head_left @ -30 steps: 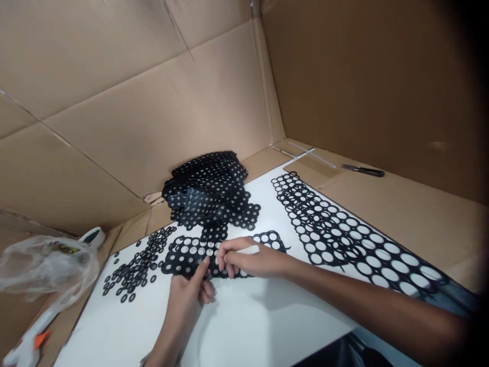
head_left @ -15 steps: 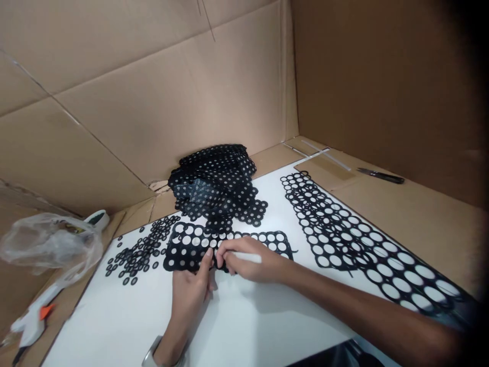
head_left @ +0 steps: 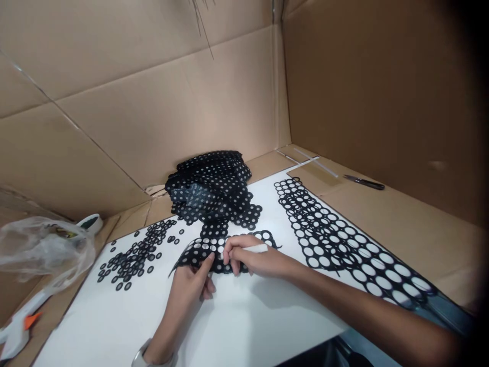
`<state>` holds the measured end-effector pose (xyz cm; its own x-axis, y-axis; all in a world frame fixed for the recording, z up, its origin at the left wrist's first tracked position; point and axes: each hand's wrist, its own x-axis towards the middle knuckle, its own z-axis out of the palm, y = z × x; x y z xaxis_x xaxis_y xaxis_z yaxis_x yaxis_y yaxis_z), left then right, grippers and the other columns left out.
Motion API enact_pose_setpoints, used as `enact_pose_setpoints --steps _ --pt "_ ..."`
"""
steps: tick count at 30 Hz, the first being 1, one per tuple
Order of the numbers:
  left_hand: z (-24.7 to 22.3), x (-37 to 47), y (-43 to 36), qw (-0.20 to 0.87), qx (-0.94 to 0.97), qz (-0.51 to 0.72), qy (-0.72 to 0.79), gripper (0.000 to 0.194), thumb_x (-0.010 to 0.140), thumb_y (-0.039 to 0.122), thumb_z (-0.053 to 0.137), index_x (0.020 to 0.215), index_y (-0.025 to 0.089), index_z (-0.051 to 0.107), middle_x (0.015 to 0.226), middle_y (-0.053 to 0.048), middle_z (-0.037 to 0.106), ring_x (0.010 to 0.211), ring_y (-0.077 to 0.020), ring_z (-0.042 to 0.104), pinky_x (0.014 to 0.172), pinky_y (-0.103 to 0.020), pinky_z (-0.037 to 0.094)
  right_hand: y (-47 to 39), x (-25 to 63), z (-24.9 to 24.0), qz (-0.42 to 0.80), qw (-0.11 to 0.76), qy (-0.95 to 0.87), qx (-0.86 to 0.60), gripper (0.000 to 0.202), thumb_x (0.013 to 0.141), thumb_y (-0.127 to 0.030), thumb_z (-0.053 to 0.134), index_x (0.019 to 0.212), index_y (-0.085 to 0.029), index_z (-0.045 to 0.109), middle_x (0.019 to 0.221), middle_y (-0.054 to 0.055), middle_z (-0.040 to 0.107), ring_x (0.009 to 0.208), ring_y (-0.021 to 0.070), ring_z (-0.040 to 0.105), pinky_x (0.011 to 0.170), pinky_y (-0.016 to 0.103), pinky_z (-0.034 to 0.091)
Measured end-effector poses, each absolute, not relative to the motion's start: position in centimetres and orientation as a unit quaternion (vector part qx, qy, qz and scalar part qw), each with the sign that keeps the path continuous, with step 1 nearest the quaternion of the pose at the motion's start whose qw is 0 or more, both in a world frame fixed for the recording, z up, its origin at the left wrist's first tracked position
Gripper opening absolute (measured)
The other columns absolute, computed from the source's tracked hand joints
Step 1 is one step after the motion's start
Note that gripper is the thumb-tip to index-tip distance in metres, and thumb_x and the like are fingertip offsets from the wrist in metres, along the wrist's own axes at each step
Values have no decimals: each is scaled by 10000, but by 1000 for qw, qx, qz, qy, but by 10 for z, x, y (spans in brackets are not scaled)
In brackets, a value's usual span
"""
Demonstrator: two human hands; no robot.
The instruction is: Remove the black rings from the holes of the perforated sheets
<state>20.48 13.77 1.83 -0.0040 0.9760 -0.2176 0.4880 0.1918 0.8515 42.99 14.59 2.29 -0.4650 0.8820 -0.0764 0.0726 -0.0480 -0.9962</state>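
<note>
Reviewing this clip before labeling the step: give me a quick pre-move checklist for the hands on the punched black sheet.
1. Left hand on the black perforated sheet: ok, fingertips at its near edge.
2. Right hand on the sheet: ok, fingers curled over it, a white stick-like tool in the grip.
3. Sheet flat on the white board: not ok, left end lifted and curling.
4. Loose black rings apart from the sheet: ok, scattered to the left.
5. Tool tip contact with the sheet: cannot tell, hidden by fingers.
6. Stack of perforated sheets apart from hands: ok.

Brown cardboard walls all around
</note>
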Motion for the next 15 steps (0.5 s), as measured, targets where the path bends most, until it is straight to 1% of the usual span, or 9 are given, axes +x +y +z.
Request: enact_pose_setpoints --steps 2,6,9,11,15 --pt "17 204 137 421 564 298 645 728 866 786 711 468 182 627 472 -124 657 343 -140 513 389 -250 407 146 430 23 605 327 -610 -393 213 975 -194 508 951 -216 719 758 -5 746 747 155 677 562 194 444" --pt "15 203 135 410 562 302 651 769 899 775 693 421 179 611 411 -99 593 326 -117 470 401 -239 381 146 429 21 601 333 -621 -377 197 995 -181 537 980 -211 731 796 1 770 789 164 714 673 226 485" --pt "14 202 134 408 564 302 652 782 919 769 677 415 174 615 422 -102 601 326 -110 462 397 -235 355 147 428 19 606 341 -621 -360 195 1010 -171 537 1002 -207 728 832 11 782 828 173 741 731 244 510" --pt "14 202 133 411 565 310 645 772 922 761 678 424 175 606 437 -95 609 323 -104 449 386 -233 330 148 428 18 609 343 -622 -353 195 1012 -159 533 992 -202 722 840 16 785 835 174 745 746 248 517" --pt "13 203 134 412 559 317 646 778 902 781 678 415 181 583 401 -69 562 309 -94 413 376 -232 319 149 427 18 620 338 -615 -351 208 1007 -150 523 949 -204 714 803 15 776 813 175 747 732 247 519"
